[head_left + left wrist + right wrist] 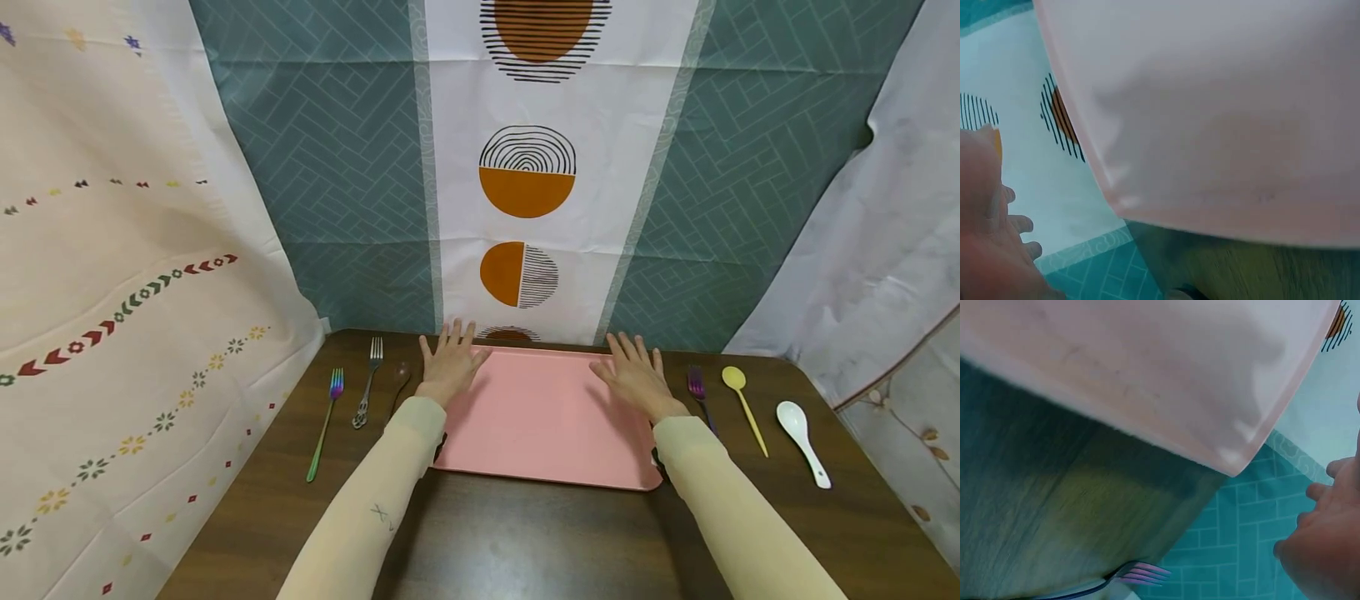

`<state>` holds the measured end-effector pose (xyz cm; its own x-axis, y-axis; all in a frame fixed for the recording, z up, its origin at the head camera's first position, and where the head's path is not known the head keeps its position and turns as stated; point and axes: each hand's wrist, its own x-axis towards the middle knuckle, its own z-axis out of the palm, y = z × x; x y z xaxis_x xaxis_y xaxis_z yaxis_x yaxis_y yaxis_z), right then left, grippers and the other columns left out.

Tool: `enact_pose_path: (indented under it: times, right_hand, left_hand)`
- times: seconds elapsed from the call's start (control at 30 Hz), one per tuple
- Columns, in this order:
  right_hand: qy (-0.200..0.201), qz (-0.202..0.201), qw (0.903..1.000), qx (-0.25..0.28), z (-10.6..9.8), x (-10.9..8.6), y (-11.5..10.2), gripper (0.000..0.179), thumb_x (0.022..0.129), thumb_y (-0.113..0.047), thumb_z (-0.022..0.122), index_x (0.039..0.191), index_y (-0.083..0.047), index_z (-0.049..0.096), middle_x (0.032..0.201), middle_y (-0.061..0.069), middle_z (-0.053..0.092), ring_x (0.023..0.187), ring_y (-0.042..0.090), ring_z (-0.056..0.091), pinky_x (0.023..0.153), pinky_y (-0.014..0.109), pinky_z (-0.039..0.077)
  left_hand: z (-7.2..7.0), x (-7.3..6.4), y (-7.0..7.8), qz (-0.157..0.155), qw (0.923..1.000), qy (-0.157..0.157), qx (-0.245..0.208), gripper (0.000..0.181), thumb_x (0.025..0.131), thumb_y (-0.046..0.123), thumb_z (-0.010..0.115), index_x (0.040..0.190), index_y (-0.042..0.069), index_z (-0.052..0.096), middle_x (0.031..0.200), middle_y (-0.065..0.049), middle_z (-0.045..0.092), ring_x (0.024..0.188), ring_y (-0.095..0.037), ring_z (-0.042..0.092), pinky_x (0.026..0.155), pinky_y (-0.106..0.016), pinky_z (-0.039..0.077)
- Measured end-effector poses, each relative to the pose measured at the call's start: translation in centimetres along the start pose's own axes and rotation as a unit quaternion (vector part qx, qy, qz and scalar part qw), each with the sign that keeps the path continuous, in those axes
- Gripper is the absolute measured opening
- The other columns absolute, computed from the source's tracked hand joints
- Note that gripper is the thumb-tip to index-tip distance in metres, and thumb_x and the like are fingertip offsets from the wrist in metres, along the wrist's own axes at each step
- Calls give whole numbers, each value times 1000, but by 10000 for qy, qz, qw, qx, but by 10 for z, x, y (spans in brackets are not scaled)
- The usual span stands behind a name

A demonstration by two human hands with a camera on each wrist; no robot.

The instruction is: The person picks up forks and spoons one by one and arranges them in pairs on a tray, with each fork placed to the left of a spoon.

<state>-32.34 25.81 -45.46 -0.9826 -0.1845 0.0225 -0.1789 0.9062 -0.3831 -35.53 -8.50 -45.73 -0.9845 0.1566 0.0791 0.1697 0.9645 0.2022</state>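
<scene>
A pink rectangular tray (pixel 543 417) lies on the table near its far edge. My left hand (pixel 452 368) is spread over the tray's far left corner, fingers straight and pointing at the cloth behind. Mirroring it, my right hand (pixel 636 382) spreads its fingers over the far right corner. Neither hand holds anything. In the left wrist view the hand (pixel 988 212) appears beside the tray's corner (pixel 1210 206), its shadow falling on the pink surface. The right wrist view has the fingers (pixel 1319 490) apart from the tray's corner (pixel 1235 450).
Left of the tray lie a rainbow fork (pixel 327 421), a silver fork (pixel 368 379) and a brown spoon (pixel 402 375). On the right are a purple fork (pixel 697 385), a yellow spoon (pixel 738 387) and a white spoon (pixel 798 429). A patterned cloth (pixel 345 167) hangs behind the table (pixel 540 542).
</scene>
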Motion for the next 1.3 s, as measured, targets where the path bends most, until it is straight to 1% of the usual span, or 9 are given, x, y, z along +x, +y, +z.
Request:
enact_pose_path:
  times: [0.17,0.3,0.37,0.5,0.67,0.9,1.1,1.2,1.3]
  right_hand:
    - [39,-71,10000,15,-1,-3,7,82,109,-54,40,166,-2,12,170,28,6,155,51,-5,118,69,-10]
    - [58,-126,9998,105,-1,-5,12,82,109,-53,41,166,0,12,170,29,7,155,52,-4,118,69,-8]
    - [85,-164,9997,143,0,-6,14,84,109,-55,40,165,1,12,169,30,8,155,52,-2,119,69,-6]
    - [103,-129,9997,161,1,-8,20,85,109,-55,40,164,3,13,168,31,10,155,52,0,119,68,-4]
    - [102,-95,9997,177,2,-10,26,82,110,-50,43,164,3,14,168,32,11,154,53,1,119,69,-2]
    - [182,-74,9996,192,6,-12,33,81,110,-50,43,164,4,15,166,34,14,153,55,4,118,71,0]
    - [302,-61,9986,426,17,-14,43,82,109,-50,44,162,6,18,164,37,16,151,58,6,116,73,0]
    - [319,-31,9983,486,20,-15,47,85,108,-53,43,162,8,17,163,38,16,150,59,6,116,74,0]
    - [281,48,9984,478,22,-17,46,87,108,-55,41,161,9,15,163,38,16,150,59,7,117,73,2]
  left_hand:
    - [-4,1,-11,23,9999,60,-80,76,108,62,27,169,18,15,174,-11,9,159,-35,8,119,-71,0]
    - [-9,-5,-16,72,9997,9,-222,76,109,60,30,169,17,14,174,-13,9,159,-36,7,119,-72,0]
    - [-10,-8,-19,28,9998,-21,-214,75,109,58,31,169,17,14,174,-13,9,159,-36,6,119,-71,0]
    - [-7,-10,-31,-21,9994,-20,-358,73,110,55,34,168,15,16,173,-16,11,159,-40,6,118,-73,0]
    - [-6,-9,-43,-11,9986,97,-523,73,110,54,37,168,14,18,172,-19,12,158,-42,7,117,-74,-1]
    - [-1,-8,-56,-189,9985,49,-504,75,109,59,34,168,17,18,173,-15,9,159,-39,4,118,-73,-2]
    - [-3,-18,-64,-399,9982,-26,-444,75,109,57,35,168,16,16,173,-17,10,159,-39,3,118,-73,-2]
    - [-6,-24,-66,-397,9981,40,-468,73,110,53,37,168,13,17,172,-19,11,158,-42,4,118,-73,0]
    - [-7,-27,-70,-408,9978,42,-524,73,110,55,33,168,14,15,173,-19,10,158,-41,3,118,-73,0]
